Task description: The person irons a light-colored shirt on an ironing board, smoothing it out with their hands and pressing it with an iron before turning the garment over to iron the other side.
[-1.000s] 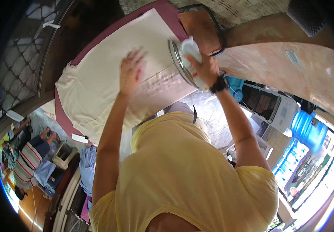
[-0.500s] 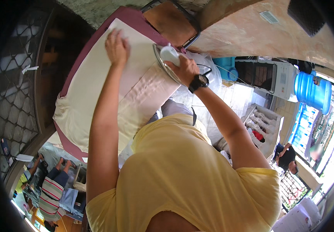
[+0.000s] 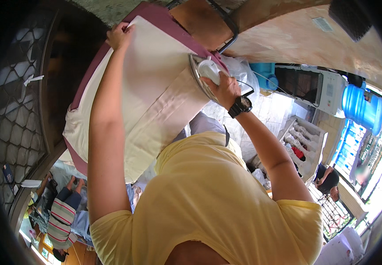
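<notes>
A cream-white cloth [image 3: 151, 88] lies spread over a maroon-covered ironing board [image 3: 162, 15]. My left hand [image 3: 120, 36] reaches to the cloth's far edge and pinches it there. My right hand [image 3: 222, 86], with a black watch on the wrist, grips the white handle of a clothes iron [image 3: 202, 75]. The iron's metal soleplate rests against the right side of the cloth. My yellow shirt fills the lower middle of the view.
A brown pad in a dark metal frame [image 3: 202, 22] sits past the board's far end. Blue water jugs [image 3: 361, 106] and a white appliance [image 3: 310, 86] stand at right, near a white rack [image 3: 303, 145]. A heap of clothes [image 3: 60, 212] lies at lower left. A person [image 3: 328, 181] sits at right.
My left hand has slid from the middle of the cloth up to its far edge and closed on it. The iron stays in my right hand at the cloth's right side.
</notes>
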The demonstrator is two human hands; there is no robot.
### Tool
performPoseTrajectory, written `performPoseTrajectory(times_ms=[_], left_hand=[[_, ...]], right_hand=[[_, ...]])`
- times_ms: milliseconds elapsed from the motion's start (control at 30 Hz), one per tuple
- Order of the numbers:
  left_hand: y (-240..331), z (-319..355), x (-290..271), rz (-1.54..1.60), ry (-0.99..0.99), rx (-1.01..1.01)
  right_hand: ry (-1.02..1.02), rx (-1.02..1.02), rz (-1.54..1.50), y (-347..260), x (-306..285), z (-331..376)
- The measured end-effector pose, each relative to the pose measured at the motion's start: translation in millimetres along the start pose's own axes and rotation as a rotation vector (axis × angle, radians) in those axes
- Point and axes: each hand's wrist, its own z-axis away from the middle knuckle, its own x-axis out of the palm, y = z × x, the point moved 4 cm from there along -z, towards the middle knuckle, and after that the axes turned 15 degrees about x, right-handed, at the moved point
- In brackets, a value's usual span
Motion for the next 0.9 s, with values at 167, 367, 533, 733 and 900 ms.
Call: performPoseTrajectory(times_ms=[167,367,533,733,900], left_hand=[[3.7,-0.3,9.6,-0.011,-0.023,-0.024],[-18.4,8.2,14.3,0.103,0.240,0.059],[-35.7,92.8,-54.3,0.843,0.405,0.053],[-57.3,339.9,-206.9,0.146,0.450,-0.149],[-61.5,547.5,-234.6,-0.265,0.528,-0.742]], right_hand=[[-0.081,0.102,0.022,-15.9,16.2,-29.6],[-0.035,-0.087,-0.010,-13.0,18.3,-19.2],[-0.090,-0.193,-0.056,-8.4,42.4,-73.0],[-0.510,-0.522,-0.006,-39.6,-24.0,-42.8],[-0.535,-0.760,0.302,-47.8,-2.4,-31.7]])
